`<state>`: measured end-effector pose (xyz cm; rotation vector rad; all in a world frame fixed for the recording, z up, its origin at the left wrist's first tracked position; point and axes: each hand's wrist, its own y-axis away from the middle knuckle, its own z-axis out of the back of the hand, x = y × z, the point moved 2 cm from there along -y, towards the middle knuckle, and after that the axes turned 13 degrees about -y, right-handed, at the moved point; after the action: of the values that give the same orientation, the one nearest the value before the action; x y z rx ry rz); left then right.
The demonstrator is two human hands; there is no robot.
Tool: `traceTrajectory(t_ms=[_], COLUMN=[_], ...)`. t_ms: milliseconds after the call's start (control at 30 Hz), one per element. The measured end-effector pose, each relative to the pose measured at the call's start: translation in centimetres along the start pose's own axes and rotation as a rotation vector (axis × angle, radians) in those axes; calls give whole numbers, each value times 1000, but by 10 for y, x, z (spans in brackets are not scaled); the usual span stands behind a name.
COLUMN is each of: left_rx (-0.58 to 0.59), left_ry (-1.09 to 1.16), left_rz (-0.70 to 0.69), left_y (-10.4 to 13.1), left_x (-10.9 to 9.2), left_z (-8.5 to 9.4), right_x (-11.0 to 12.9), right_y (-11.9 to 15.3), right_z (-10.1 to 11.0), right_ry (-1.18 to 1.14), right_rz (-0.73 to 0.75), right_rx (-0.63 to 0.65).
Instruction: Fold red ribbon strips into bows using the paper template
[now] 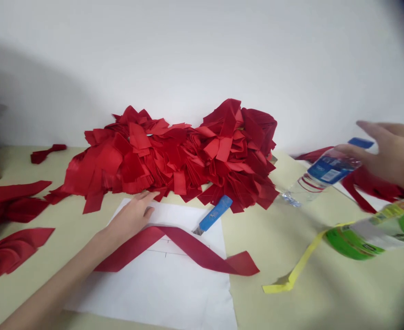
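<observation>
My left hand (133, 213) rests palm down at the top left of a white paper sheet (174, 293), fingers stretched toward a large pile of red ribbon pieces (174, 156). Below it, a folded red ribbon (195, 250) lies across the sheet, over some drawn lines. A blue-handled tool (215, 214) lies on the sheet beside the ribbon. On the right, my right hand (384, 146) is spread at the blue-capped end of a clear bottle (330, 169), which is tilted; whether the fingers touch it is unclear.
A green-labelled bottle (360, 236) lies at the right with a yellow strip (301, 268) beside it. Stacked red ribbons (13, 252) lie at the left edge. More red ribbon (377, 183) is behind the bottles. A white wall (174, 55) stands behind.
</observation>
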<state>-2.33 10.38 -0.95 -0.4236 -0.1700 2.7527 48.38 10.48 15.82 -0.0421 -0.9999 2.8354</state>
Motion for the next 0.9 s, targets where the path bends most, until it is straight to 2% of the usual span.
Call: traceTrajectory(t_ms=[67,100,167,200,267,333,400,500,600,700,800,900], left_rx=[-16,-13,42,101,255,358,371,359,373,414,500,496], left_ry=[-19,-28,-45,-50,-40,-11,5,-15,0,57,110,125], left_rz=[36,47,43,21,-60,-127,-110,-42,-41,-45,-53,-91], left_y=[5,9,17,22,34,49,63,81,92,97,97,92], left_x=[0,0,3,6,13,21,30,35,25,2,-18,-24], left_z=[7,12,22,25,29,29,27,23,21,20,17,15], right_x=[48,73,120,142,177,202,217,223,208,184,162,149], right_y=[25,40,74,94,133,167,193,217,223,216,204,195], right_z=[9,12,12,9,2,-5,-12,-24,-33,-37,-38,-35], right_ry=[-42,-110,-327,-441,-541,-587,-585,-565,-583,-656,-687,-697], right_rz=[127,162,223,265,312,380,404,403,345,292,240,221], right_rx=[-107,-80,134,337,659,822,848,857,908,923,873,812])
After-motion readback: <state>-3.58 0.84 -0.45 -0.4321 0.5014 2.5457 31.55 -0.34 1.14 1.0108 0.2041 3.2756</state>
